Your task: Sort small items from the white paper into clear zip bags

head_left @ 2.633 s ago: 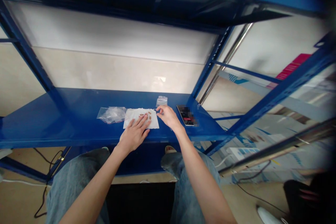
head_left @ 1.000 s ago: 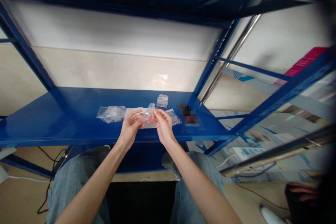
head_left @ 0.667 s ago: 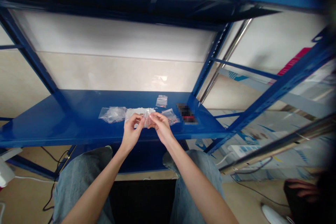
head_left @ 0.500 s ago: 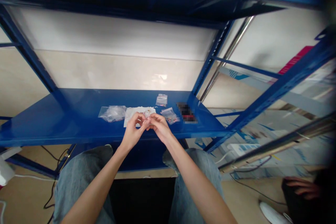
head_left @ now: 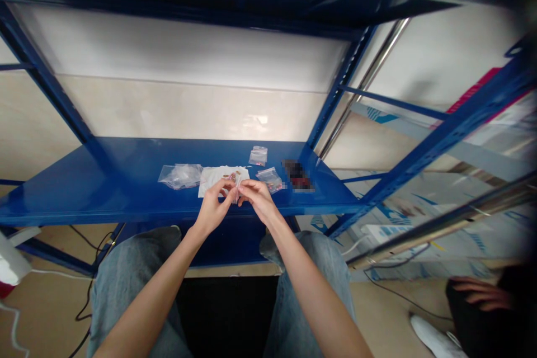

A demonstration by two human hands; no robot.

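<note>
Clear zip bag [head_left: 238, 188] stands pinched between the narrowly closed fingers of the left hand [head_left: 213, 210] and right hand [head_left: 260, 200].

Left hand [head_left: 213, 215] and right hand [head_left: 260, 202] raised, nearly touching at centre; fingertips [head_left: 245, 185] of both pinched, palms turned inward; bare forearms [head_left: 153, 291] angle up from below, converging; left wrist [head_left: 196, 233] slightly bent

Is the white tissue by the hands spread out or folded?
Spread out: the tissue lies flat and open on the blue shelf, with small brown bits resting on top.
</note>
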